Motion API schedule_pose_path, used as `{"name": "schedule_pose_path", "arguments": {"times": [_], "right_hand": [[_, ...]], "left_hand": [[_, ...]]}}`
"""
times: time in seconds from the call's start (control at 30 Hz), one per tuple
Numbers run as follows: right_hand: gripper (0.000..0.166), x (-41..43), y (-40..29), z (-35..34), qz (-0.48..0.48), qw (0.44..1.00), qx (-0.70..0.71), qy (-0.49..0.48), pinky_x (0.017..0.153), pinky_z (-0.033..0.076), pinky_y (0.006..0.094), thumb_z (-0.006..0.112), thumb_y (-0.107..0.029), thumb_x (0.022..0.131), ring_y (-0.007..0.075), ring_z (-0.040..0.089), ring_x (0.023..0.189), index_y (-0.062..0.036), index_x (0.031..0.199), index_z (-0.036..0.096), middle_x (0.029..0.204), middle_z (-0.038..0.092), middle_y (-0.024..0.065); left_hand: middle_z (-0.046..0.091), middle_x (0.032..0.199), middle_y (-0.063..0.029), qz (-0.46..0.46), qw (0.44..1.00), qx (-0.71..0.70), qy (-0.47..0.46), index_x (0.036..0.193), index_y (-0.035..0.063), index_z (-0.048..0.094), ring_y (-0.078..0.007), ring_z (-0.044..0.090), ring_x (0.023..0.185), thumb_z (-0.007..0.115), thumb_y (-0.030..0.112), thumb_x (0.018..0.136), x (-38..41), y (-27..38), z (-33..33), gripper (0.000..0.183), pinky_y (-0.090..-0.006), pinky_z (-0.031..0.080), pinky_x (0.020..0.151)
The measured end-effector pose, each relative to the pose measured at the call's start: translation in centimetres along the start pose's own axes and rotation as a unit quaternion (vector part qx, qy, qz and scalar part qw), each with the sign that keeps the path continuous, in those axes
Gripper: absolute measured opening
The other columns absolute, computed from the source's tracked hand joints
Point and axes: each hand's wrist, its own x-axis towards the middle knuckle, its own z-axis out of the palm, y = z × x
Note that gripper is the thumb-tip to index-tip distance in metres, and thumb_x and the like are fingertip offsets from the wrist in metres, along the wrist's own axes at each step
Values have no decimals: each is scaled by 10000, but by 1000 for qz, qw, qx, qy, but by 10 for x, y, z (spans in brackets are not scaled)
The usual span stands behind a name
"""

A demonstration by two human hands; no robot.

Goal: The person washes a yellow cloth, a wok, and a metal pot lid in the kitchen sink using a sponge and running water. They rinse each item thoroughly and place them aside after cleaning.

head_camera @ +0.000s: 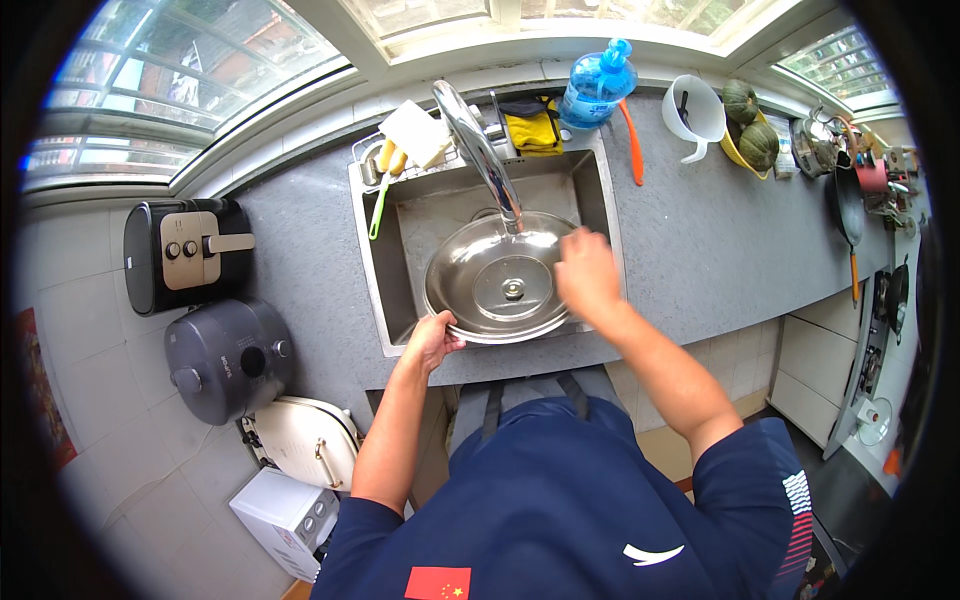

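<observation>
A large round shiny metal pan or basin [487,300], with a round fitting at its centre, lies tilted over the stainless steel sink [611,217]. My left hand [433,340] grips its near left rim, thumb on top. At its right rim is my right hand [589,270], blurred and with curled fingers; whether it holds anything is hidden. The chrome faucet [480,150] arches over the far rim, its spout end just above the metal.
Behind the sink are a green-handled brush [379,206], a yellow cloth [534,135] and a blue pump bottle [592,90]. An orange utensil [632,146], white jug [691,112] and squashes [757,145] lie right. An air fryer [191,255] and dark cooker [229,360] stand left.
</observation>
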Motion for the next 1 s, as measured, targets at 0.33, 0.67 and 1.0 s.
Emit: {"name": "schedule_pose_path", "arguments": {"times": [0.33, 0.67, 1.0], "right_hand": [[516, 143, -205, -18, -146, 889, 214, 377, 1268, 322, 515, 536, -45, 998, 453, 383, 1521, 20, 1509, 510, 1596, 428, 287], [426, 215, -203, 8, -34, 883, 150, 443, 1147, 460, 435, 520, -99, 1023, 358, 558, 1345, 42, 1421, 575, 1438, 623, 199], [402, 53, -98, 133, 295, 550, 779, -66, 470, 389, 313, 549, -506, 1088, 137, 512, 561, -113, 1143, 608, 810, 612, 33]], "left_hand": [[701, 942, -104, 126, 991, 41, 24, 1233, -9, 570, -191, 708, 716, 540, 87, 959, 47, -3, -10, 292, -313, 648, 560], [674, 1202, -141, 120, 987, 96, 55, 1409, 32, 472, -270, 729, 940, 538, 101, 982, 70, -15, -12, 438, -397, 682, 634], [752, 1115, -134, 52, 986, 160, 11, 1334, 27, 611, -229, 754, 949, 575, 143, 1025, 93, -19, -16, 331, -355, 672, 723]]}}
